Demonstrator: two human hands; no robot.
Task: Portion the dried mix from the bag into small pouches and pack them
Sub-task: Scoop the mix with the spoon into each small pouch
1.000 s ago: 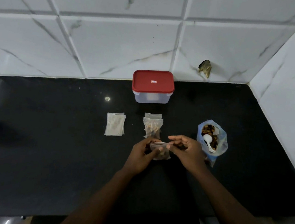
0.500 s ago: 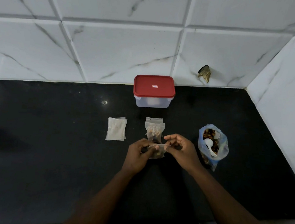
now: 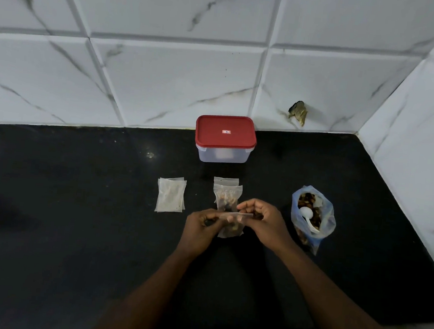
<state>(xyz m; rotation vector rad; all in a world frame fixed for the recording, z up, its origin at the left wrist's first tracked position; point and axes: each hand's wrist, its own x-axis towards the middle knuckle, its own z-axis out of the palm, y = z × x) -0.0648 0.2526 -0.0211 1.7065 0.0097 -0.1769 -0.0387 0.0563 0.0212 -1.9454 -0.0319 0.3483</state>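
Frame centre: left hand (image 3: 200, 227) and right hand (image 3: 263, 221) pinch filled pouch (image 3: 231, 227); bag (image 3: 313, 220) right; container (image 3: 225, 139) above, on counter (image 3: 73, 230).

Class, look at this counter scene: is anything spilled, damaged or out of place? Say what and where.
One thing: a dark ragged patch low on the white wall tile, right of the red-lidded container, looks like a chip or hole. Nothing shows spilled on the counter.

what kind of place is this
Most likely a home kitchen corner: a black stone countertop meeting white marble-look wall tiles, with a red-lidded food container and a bag of dried mix. The left hand and right hand pinch a small pouch over it.
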